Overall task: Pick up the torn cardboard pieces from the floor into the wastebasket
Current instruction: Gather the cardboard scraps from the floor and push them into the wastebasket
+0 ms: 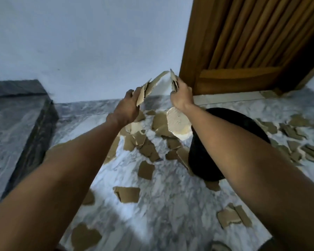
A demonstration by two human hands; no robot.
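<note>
Both my arms reach forward at chest height. My left hand (128, 105) grips a stack of torn brown cardboard pieces (143, 91), and a large white-faced piece (160, 86) spans across to my right hand (181, 96), which grips its other edge with more scraps. The black wastebasket (243, 122) stands on the floor below my right forearm, which hides part of it. Several torn pieces (146, 169) lie scattered over the marble floor, with a pile (159, 124) just left of the basket.
A wooden slatted door (252, 42) stands at the back right. A white wall (89, 42) faces me. A dark marble step or ledge (16, 115) rises on the left. More scraps (297, 138) lie to the right of the basket.
</note>
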